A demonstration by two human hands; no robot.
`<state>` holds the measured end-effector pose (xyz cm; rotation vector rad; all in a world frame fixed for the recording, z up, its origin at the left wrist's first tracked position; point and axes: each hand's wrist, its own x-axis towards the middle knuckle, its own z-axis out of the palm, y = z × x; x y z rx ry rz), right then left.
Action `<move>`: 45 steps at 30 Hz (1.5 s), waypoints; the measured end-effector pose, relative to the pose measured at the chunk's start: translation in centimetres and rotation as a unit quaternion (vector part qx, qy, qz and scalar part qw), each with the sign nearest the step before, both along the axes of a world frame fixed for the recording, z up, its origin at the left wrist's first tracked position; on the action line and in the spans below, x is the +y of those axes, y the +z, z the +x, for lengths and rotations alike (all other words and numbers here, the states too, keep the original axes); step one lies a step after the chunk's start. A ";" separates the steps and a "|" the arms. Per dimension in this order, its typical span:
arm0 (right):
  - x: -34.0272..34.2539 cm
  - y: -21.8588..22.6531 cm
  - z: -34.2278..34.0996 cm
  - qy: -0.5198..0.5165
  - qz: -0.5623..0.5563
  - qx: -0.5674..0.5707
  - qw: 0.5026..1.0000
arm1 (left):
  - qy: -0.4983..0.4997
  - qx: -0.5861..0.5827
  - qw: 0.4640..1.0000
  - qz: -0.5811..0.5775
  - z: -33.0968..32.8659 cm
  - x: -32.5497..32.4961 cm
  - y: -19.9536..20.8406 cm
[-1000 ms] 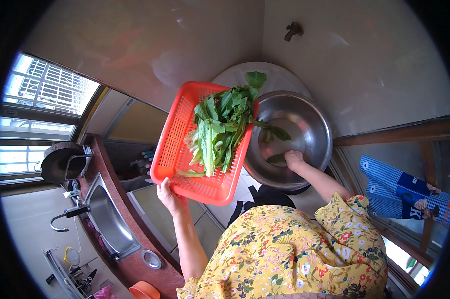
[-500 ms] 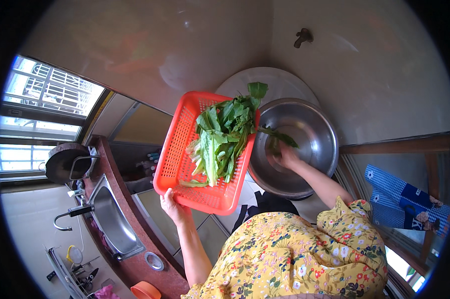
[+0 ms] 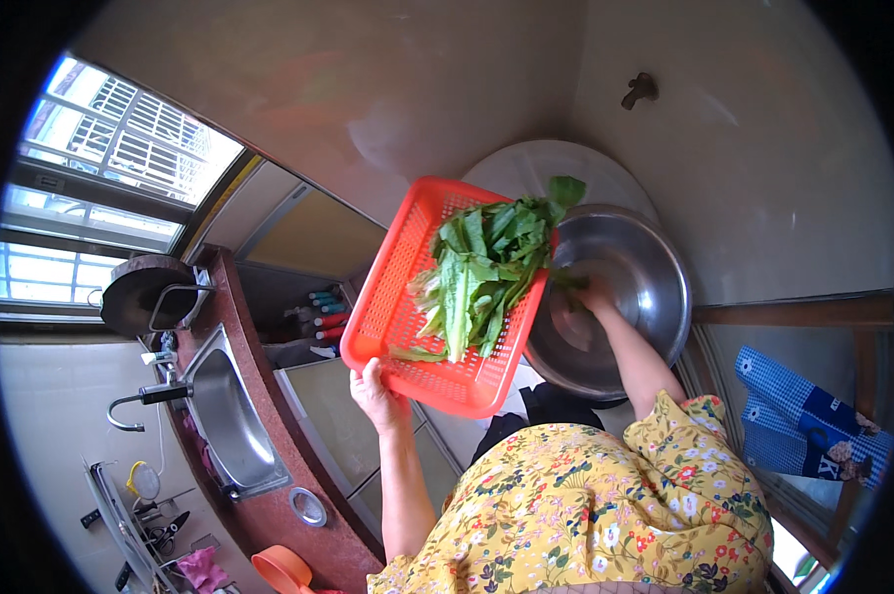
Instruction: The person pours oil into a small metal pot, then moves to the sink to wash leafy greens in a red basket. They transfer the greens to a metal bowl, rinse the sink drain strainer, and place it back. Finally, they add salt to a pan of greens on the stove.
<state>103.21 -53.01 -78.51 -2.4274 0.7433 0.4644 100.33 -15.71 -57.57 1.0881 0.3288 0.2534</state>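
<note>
My left hand point(image 3: 379, 396) grips the near left corner of a red-orange perforated plastic basket point(image 3: 380, 315), which is tilted in the air. Long leafy greens point(image 3: 478, 267) with pale stems lie in a heap in it, some leaves reaching past its far right rim. My right hand point(image 3: 590, 298) is inside a wide steel basin point(image 3: 655, 332), just beside the basket's right edge. A dark green leaf point(image 3: 569, 281) is at its closed fingers, which are dim and partly hidden. The basket covers the basin's left side.
Under the basin is a round pale tabletop point(image 3: 565, 163). At left, a red counter point(image 3: 259, 386) holds a steel sink point(image 3: 231, 406) with a faucet point(image 3: 150, 396), a strainer point(image 3: 308, 507) and an orange bowl point(image 3: 282, 569). A blue checked cloth point(image 3: 793, 406) hangs at right.
The basket and both hands appear farther right, partly because the whole view has shifted. The leaf at my right hand now shows less, drawn in close to the basket's edge.
</note>
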 end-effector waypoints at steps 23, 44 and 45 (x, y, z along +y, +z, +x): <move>6.8 38.7 -1.0 0.088 -0.136 -0.420 0.893 | -0.070 -0.007 0.995 -0.072 3.1 -0.7 -1.2; 0.5 4.7 -1.3 0.019 -0.022 -0.059 0.998 | -0.009 0.006 0.999 -0.033 3.1 -2.7 0.7; 2.3 2.1 -1.7 -0.017 -0.088 -0.046 0.995 | 0.000 0.008 1.000 -0.028 2.9 -2.6 0.9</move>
